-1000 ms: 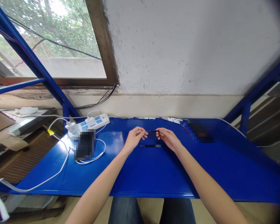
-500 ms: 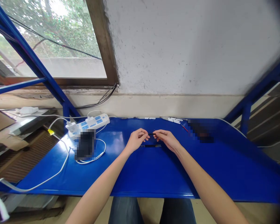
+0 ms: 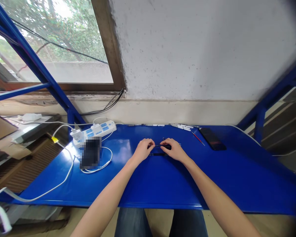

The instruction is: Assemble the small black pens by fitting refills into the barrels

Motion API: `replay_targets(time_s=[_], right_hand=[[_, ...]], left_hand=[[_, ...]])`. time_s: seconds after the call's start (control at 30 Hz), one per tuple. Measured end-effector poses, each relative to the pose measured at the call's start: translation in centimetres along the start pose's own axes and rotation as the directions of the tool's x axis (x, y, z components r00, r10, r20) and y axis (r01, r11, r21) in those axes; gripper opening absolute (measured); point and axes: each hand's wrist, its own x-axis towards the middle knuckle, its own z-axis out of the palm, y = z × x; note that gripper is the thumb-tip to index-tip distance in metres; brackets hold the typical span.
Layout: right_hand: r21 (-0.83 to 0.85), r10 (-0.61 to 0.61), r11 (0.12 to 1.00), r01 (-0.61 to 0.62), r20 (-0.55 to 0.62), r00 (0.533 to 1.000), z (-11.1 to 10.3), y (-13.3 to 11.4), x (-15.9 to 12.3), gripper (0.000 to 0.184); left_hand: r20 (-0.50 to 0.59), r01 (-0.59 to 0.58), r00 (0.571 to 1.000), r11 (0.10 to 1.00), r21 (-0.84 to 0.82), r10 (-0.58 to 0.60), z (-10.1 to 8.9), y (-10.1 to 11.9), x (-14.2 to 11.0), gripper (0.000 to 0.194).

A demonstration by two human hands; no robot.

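the left hand and the right hand sit close together, low over the blue tabletop, fingers curled inward. both look closed on a slim black rod, one at each end, though the fingers hide much of the contact. a second dark rod lies just below it, partly under the fingertips; i cannot tell whether either hand touches it. tiny dark bits dot the tabletop just ahead of the hands. the rod is so thin that a slight loosening or uneven pull could let it slip and roll on the glossy surface. a low-moving finger could also nudge the lower rod or scatter the tiny bits out of place.
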Motion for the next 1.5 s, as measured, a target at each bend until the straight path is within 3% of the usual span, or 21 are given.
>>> replay_targets(time_s=[0.17,0.4,0.7,0.83,1.2,1.37,1.5], right_hand=[[-0.163,-0.048,0.985,0.061,0.086,0.995,-0.1,-0.3,-0.3,0.028],[-0.229,-0.103,0.963,0.141,0.172,0.98,-0.3,-0.5,-0.4,0.044],[-0.153,-0.133,0.975,0.164,0.194,0.972,-0.3,-0.9,-0.4,0.024],[-0.076,-0.143,0.984,0.161,0.204,0.968,-0.1,-1.0,-0.4,0.015],[-0.034,-0.152,0.986,0.163,0.209,0.966,0.0,-1.2,-0.6,0.011],[-0.09,-0.152,0.983,0.16,0.086,0.985,0.0,-0.9,-0.4,0.011],[-0.195,-0.03,0.981,0.005,-0.126,0.992,0.0,0.4,-0.1,0.013]], left_hand=[[0.056,-0.039,0.998,0.991,0.125,0.032,0.3,-0.6,-0.1,0.012],[0.019,-0.019,1.0,0.993,0.117,0.017,0.0,-0.5,-0.1,0.011],[-0.174,0.161,0.98,0.91,0.382,-0.1,-1.5,-1.5,-0.2,0.016],[-0.134,0.18,0.982,0.883,0.434,-0.134,-1.4,-1.7,-0.3,0.019],[-0.071,0.169,0.986,0.867,0.469,-0.154,-1.2,-1.5,-0.2,0.019],[-0.061,0.168,0.986,0.872,0.459,-0.158,-1.3,-1.5,-0.2,0.015],[-0.049,0.163,0.986,0.875,0.455,-0.159,-1.3,-1.5,-0.2,0.015]])
